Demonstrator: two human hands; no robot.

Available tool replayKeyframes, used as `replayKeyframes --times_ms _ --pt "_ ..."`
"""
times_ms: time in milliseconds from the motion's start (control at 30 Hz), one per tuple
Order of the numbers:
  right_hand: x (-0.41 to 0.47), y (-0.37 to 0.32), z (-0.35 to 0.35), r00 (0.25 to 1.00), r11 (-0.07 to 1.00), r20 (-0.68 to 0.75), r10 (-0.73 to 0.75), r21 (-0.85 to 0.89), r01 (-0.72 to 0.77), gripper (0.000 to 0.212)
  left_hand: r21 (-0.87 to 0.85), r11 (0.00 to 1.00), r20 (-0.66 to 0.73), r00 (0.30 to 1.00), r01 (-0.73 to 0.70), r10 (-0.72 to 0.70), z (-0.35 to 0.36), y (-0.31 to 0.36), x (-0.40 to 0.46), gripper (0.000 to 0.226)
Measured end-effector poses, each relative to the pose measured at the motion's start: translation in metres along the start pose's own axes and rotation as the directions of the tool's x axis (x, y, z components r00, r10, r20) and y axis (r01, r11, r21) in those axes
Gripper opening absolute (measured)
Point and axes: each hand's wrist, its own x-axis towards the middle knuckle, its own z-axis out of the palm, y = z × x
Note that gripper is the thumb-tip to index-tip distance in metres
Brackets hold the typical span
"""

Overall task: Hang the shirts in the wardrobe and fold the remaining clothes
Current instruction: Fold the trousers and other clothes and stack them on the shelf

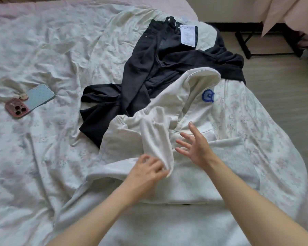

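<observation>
A white hooded sweatshirt (194,178) with a blue letter patch lies spread on the bed in front of me, its hood toward the far side. My left hand (146,173) pinches the cuff of its sleeve (155,139), which lies folded over the body. My right hand (194,146) hovers just right of the sleeve with fingers spread, holding nothing. Behind the sweatshirt lies a crumpled pair of black trousers (149,71) with a white paper tag (188,34).
A phone (29,101) in a pink and pale blue case lies on the floral bedsheet (43,50) at the left. The bed's right edge drops to a wooden floor (281,96). A dark metal frame (245,45) and pink fabric (288,13) stand at the far right.
</observation>
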Motion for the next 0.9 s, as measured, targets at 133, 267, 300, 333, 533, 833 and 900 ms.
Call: replayKeyframes --times_ms 133,267,300,333,533,833,900 --pt "-0.003 0.018 0.003 0.986 0.970 0.018 0.164 -0.182 -0.158 0.039 -0.149 0.989 0.191 0.982 0.019 0.009 0.013 0.024 -0.032 0.049" --pt "-0.003 0.030 0.030 0.987 0.911 -0.064 0.146 -0.380 -0.159 0.025 -0.246 0.963 0.294 0.955 0.110 -0.034 0.010 0.021 -0.044 0.050" --pt "-0.006 0.031 0.035 0.991 0.923 -0.104 0.082 -0.367 -0.115 0.018 -0.256 0.957 0.316 0.947 0.137 -0.051 0.010 0.021 -0.048 0.053" --pt "-0.009 0.028 0.039 0.992 0.942 -0.126 0.008 -0.332 -0.050 0.010 -0.260 0.950 0.347 0.935 0.174 -0.076 0.009 0.021 -0.049 0.056" --pt "-0.053 0.023 -0.021 0.790 0.878 -0.388 -0.475 -0.275 0.393 0.015 -0.292 0.880 0.418 0.877 0.375 -0.236 0.011 0.035 -0.048 0.062" --pt "-0.072 0.094 -0.138 0.757 0.997 -0.654 -0.017 -0.068 -0.036 0.014 -0.203 0.887 0.487 0.829 0.414 -0.276 0.027 0.066 -0.029 0.037" --pt "-0.078 0.096 -0.134 0.650 0.938 -0.726 -0.223 -0.342 -0.060 0.028 -0.248 0.859 0.264 0.884 0.449 -0.386 0.021 0.066 -0.026 0.030"
